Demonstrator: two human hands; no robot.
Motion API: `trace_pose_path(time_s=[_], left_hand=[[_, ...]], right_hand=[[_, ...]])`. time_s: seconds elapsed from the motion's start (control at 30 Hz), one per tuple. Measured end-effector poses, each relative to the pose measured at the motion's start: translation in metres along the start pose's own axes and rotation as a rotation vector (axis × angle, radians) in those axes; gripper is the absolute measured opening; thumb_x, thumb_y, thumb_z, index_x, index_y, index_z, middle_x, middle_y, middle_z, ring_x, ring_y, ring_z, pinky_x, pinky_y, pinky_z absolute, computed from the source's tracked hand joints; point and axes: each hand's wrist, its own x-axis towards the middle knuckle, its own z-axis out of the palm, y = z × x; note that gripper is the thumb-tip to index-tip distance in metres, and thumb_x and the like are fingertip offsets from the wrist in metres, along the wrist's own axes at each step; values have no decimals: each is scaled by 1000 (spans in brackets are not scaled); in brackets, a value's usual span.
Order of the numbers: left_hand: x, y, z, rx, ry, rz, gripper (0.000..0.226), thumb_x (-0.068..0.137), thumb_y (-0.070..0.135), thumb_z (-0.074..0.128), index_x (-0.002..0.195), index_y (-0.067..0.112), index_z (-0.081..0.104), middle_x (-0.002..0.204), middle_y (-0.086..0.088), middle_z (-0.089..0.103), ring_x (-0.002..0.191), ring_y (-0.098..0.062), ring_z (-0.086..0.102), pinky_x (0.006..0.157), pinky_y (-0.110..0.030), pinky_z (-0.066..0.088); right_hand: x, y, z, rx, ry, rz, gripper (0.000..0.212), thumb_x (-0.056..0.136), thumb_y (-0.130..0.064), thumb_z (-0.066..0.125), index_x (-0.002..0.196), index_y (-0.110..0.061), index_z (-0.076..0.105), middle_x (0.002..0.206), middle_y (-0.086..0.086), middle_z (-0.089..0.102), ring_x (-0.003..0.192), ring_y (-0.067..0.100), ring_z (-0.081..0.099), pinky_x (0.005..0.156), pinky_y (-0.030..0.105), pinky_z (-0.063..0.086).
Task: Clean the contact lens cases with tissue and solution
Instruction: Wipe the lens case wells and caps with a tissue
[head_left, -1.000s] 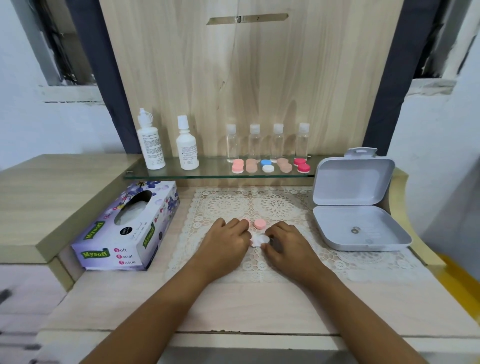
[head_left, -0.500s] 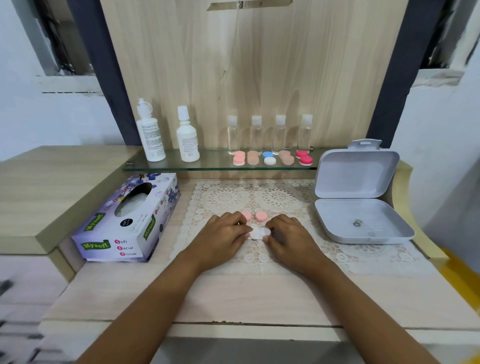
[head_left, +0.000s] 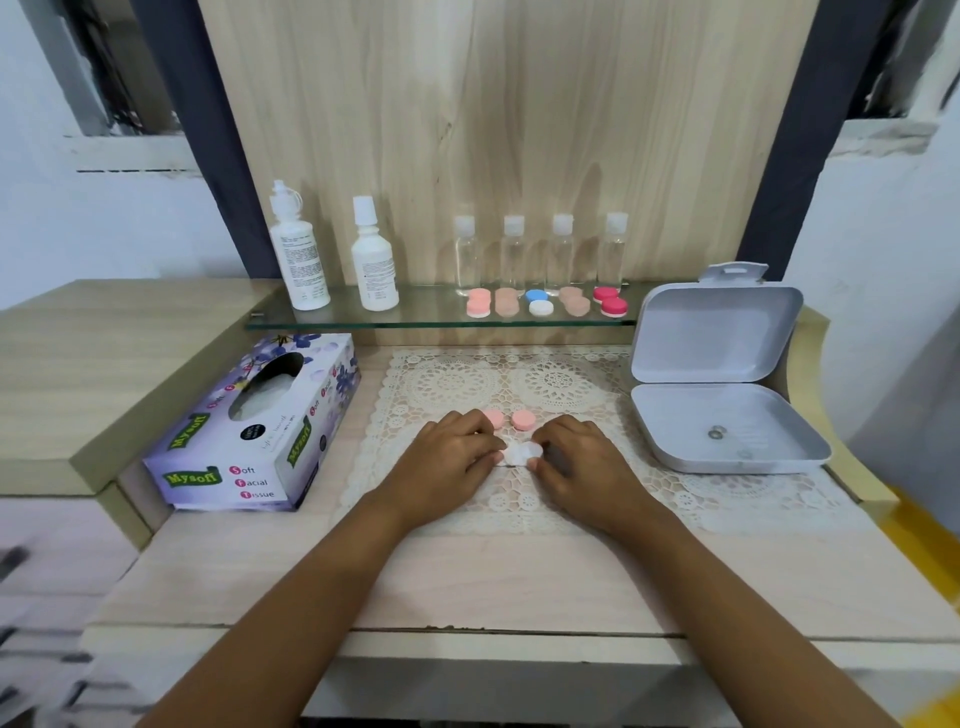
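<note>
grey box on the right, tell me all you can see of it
The grey box looks like pale plastic with rounded corners. It is open: the lid stands upright behind the base, a hang tab on top. The base lies flat on the lace mat, at its right end, and holds a small ring. Nothing else touches it.

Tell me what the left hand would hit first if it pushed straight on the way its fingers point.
The left hand pinches the small white piece at its fingertips. Pushing on would probably drive that piece into the right hand, which holds its other side.
</note>
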Motion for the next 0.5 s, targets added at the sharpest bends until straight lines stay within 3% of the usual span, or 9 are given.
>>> trace_pose_path(time_s=[0.2, 0.33, 0.5], left_hand=[[0, 4, -1, 223, 46, 37, 35, 86, 35, 39, 83, 18, 70, 80, 7, 58, 72, -16, 58, 62, -28, 34], [1, 4, 3, 78, 22, -11, 43, 86, 39, 32, 90, 13, 65, 93, 2, 58, 86, -19, 52, 73, -28, 30], [1, 1, 5, -128, 18, -80, 34, 88, 33, 45, 101, 12, 69, 96, 6, 55, 88, -10, 42, 79, -31, 35]], right_hand=[[-1, -1, -2, 5, 9, 8, 31, 78, -35, 47, 95, -14, 62, 98, 0, 60, 89, 24, 52, 82, 40, 43], [-1, 1, -1, -1, -8, 6, 33, 78, -40, 45, 94, -16, 61, 96, -3, 58, 88, 24, 52, 81, 41, 43], [0, 1, -1, -5, -11, 11, 32, 78, -39, 46, 95, -16, 62, 97, -4, 58, 89, 23, 51, 81, 41, 43]])
